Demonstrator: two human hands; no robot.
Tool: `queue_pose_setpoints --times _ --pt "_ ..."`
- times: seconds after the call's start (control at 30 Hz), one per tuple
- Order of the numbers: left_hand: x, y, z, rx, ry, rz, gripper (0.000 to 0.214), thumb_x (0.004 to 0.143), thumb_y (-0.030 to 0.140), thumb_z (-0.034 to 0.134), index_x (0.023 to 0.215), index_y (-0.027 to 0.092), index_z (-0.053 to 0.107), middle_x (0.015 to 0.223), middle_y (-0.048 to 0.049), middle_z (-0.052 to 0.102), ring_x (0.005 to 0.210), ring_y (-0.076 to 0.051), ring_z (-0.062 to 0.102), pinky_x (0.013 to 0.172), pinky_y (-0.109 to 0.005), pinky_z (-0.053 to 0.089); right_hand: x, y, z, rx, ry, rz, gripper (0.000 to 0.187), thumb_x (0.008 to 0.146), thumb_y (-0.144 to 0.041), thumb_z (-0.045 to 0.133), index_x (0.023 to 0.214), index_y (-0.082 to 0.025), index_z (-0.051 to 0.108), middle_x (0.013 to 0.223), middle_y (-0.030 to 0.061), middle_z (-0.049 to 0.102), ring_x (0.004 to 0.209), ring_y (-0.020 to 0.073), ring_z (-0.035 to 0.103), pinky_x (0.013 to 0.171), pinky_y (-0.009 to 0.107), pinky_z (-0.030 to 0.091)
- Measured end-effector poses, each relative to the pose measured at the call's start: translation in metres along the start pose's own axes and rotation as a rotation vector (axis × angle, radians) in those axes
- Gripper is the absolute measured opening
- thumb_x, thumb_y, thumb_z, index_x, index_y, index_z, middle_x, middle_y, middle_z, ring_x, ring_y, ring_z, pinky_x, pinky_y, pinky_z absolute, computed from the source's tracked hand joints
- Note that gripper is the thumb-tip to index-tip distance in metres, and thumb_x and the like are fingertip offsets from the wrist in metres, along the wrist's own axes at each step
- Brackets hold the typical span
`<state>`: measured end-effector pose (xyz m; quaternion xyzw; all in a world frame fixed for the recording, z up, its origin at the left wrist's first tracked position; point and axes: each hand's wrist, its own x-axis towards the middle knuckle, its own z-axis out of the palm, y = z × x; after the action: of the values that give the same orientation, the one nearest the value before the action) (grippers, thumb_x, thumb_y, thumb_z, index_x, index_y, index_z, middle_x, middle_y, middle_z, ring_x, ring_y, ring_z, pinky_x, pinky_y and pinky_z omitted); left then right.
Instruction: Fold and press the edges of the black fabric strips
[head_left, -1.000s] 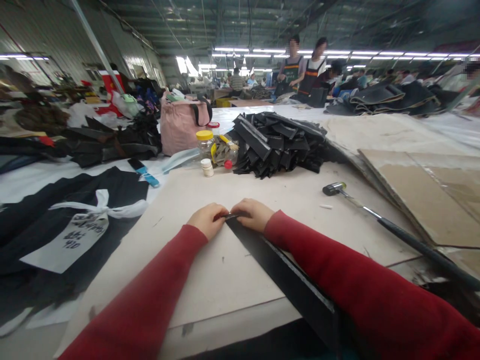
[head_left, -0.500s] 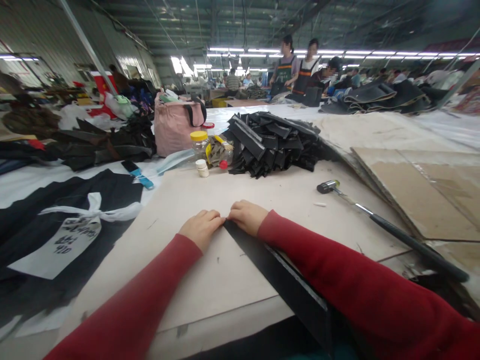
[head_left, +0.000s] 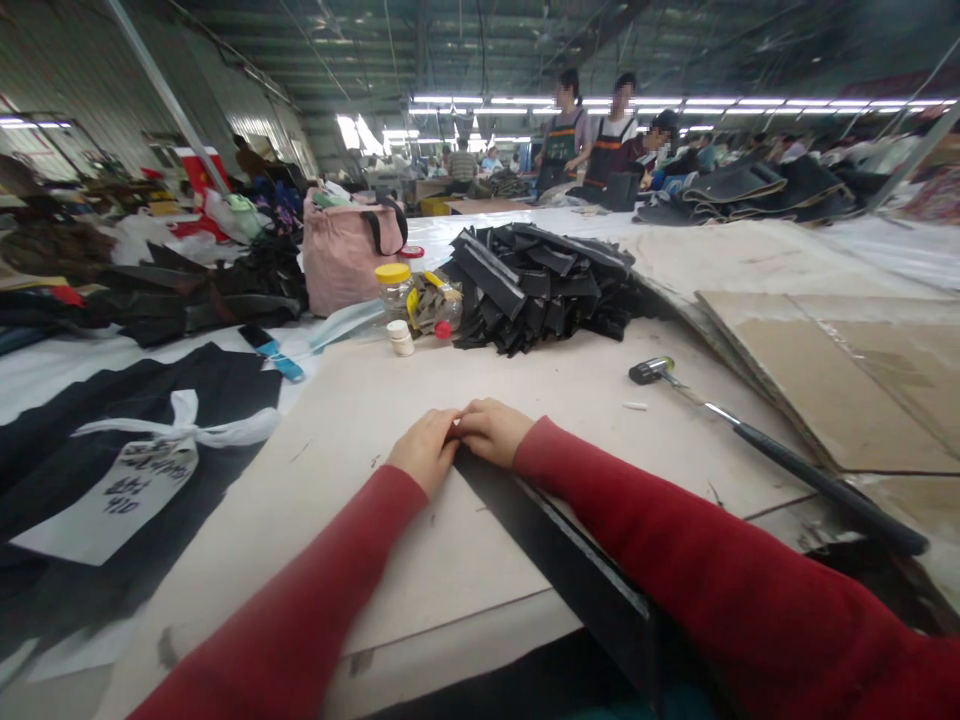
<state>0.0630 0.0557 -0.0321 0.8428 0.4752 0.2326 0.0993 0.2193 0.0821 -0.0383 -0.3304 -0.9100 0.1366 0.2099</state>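
Observation:
A long black strip [head_left: 536,540] of leather-like material, with a grey band along one edge, runs from my fingertips down toward the front edge of the board. My left hand [head_left: 421,450] has its fingers closed at the strip's far tip. Right beside it, my right hand [head_left: 493,432] pinches the same tip, so the two hands touch. My fingers cover the very end of the strip. Part of its grey edge passes close to my right sleeve.
Behind the hands lies a pile of black strips [head_left: 540,285]. Near it stand a yellow-lidded jar [head_left: 394,290], a small white bottle [head_left: 400,338] and a pink bag [head_left: 345,255]. At right is a mallet [head_left: 750,432] beside cardboard [head_left: 862,380]. Black fabric [head_left: 225,385] with a tag lies left.
My left hand has moved slightly right and up against my right hand, over the strip's tip. The right hand stays at the tip. The whole view has shifted a little.

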Motion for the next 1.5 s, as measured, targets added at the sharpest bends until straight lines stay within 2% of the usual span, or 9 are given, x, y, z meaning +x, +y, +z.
queue_pose_setpoints --times 0.13,0.2,0.4,0.7,0.87,1.03,1.17,1.37,1.5 --pt "-0.003 0.001 0.008 0.011 -0.012 -0.030 0.033 0.072 0.012 0.043 0.105 0.016 0.044 0.091 -0.0056 0.054 0.084 -0.016 0.052 0.077 -0.032 0.043 -0.004 0.014 -0.013 0.371 0.002 0.316 0.023 0.075 -0.011 0.046 0.094 -0.011 0.059 0.079 0.0028 0.057 0.069 0.0085 0.051 0.069 0.024 0.042" --pt "-0.004 0.001 0.007 0.016 -0.021 -0.029 0.030 0.073 0.012 0.043 0.103 0.016 0.046 0.090 -0.0053 0.054 0.084 -0.016 0.052 0.077 -0.032 0.043 -0.006 0.017 -0.019 0.478 -0.018 0.413 0.024 0.076 -0.015 0.046 0.096 -0.011 0.057 0.074 0.0007 0.057 0.059 0.0067 0.049 0.060 0.022 0.042" --pt "-0.004 0.003 0.005 0.078 -0.046 -0.005 0.020 0.074 0.013 0.043 0.091 0.017 0.052 0.090 -0.0048 0.055 0.086 -0.017 0.051 0.079 -0.032 0.041 -0.009 0.016 -0.020 0.349 0.024 0.247 0.018 0.069 -0.011 0.053 0.085 -0.012 0.062 0.079 0.0016 0.057 0.074 0.0091 0.051 0.068 0.021 0.041" --pt "-0.005 0.001 0.005 0.145 -0.074 0.068 0.022 0.077 0.013 0.038 0.092 0.017 0.055 0.092 -0.0049 0.055 0.087 -0.017 0.049 0.080 -0.031 0.040 -0.010 0.014 -0.023 0.038 -0.047 0.092 0.024 0.067 -0.004 0.047 0.080 -0.014 0.064 0.079 0.0020 0.054 0.070 0.0094 0.050 0.069 0.021 0.039" --pt "-0.003 0.006 0.002 0.266 -0.156 0.110 0.026 0.079 0.011 0.034 0.092 0.015 0.056 0.091 -0.0064 0.055 0.084 -0.017 0.049 0.078 -0.030 0.040 -0.008 0.007 -0.025 -0.236 -0.124 -0.021 0.020 0.072 -0.010 0.046 0.080 -0.016 0.063 0.084 0.0048 0.055 0.077 0.0135 0.049 0.070 0.024 0.039" --pt "0.000 0.008 -0.001 0.351 -0.225 0.163 0.025 0.077 0.010 0.036 0.090 0.016 0.057 0.085 -0.0055 0.053 0.080 -0.017 0.047 0.075 -0.029 0.040 -0.008 -0.007 -0.025 -0.489 -0.191 -0.030 0.022 0.080 -0.016 0.039 0.078 -0.015 0.061 0.082 0.0070 0.055 0.077 0.0181 0.048 0.059 0.027 0.039" --pt "0.000 0.009 -0.003 0.358 -0.219 0.206 0.027 0.080 0.014 0.034 0.095 0.017 0.055 0.083 -0.0051 0.052 0.078 -0.016 0.046 0.074 -0.029 0.039 -0.015 -0.009 -0.024 -0.486 -0.204 -0.005 0.023 0.081 -0.016 0.038 0.081 -0.015 0.061 0.085 0.0070 0.056 0.078 0.0178 0.048 0.060 0.027 0.039" --pt "0.006 0.008 -0.001 0.319 -0.221 0.171 0.024 0.081 0.025 0.035 0.086 0.017 0.058 0.084 -0.0060 0.052 0.078 -0.017 0.048 0.074 -0.031 0.039 -0.024 0.003 -0.025 -0.217 -0.135 0.081 0.026 0.079 -0.014 0.042 0.097 -0.016 0.060 0.098 0.0065 0.055 0.090 0.0145 0.048 0.082 0.026 0.036" --pt "0.008 0.000 0.005 0.186 -0.145 0.114 0.026 0.079 0.026 0.040 0.098 0.017 0.055 0.091 -0.0066 0.052 0.085 -0.018 0.047 0.079 -0.032 0.037 -0.035 -0.006 -0.029 -0.207 -0.116 0.188 0.042 0.076 -0.039 0.049 0.105 -0.009 0.055 0.099 0.0121 0.054 0.089 0.0191 0.049 0.080 0.029 0.037"
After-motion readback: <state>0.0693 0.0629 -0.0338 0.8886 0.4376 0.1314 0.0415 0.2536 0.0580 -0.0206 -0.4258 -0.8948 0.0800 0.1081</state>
